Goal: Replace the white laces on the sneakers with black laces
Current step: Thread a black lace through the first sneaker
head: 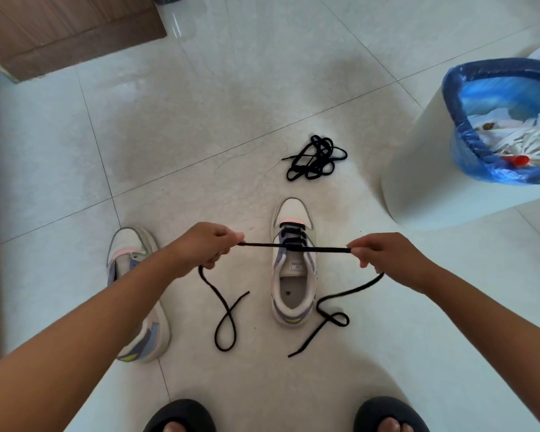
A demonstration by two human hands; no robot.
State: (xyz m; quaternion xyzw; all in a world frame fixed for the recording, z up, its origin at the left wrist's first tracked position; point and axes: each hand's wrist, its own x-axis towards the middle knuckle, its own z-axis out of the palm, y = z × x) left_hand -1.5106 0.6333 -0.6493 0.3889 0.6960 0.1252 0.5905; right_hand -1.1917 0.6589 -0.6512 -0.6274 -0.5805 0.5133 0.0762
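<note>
Bin: a white bin [424,182] stands on the floor [200,120] at far right, lined with a blue bag [459,98]; inside lie white laces [524,141], crumpled white scraps and a red item [518,159].
Left hand: the left hand [206,244] is curled, pinching the black lace [293,246] between thumb and fingers, forearm reaching in from lower left.
Right hand: the right hand [384,252] pinches the same lace at its other side, fingers curled, forearm coming from lower right.
Lace: the stretch between the hands runs taut, left to right, above the right shoe [293,269]; a loose end hangs from each hand, looping on the floor.
Right shoe: on the floor between the hands, long axis away from the person, toe far, heel near; black lace already crosses its front eyelets.
Left shoe: the left shoe [131,247] lies left of it, partly under the left forearm, toe also pointing away, with no lace visible.
Spare lace: a black bundle [317,157] lies on the floor beyond the right shoe.
Feet: dark slippers [181,414] at the bottom edge.
</note>
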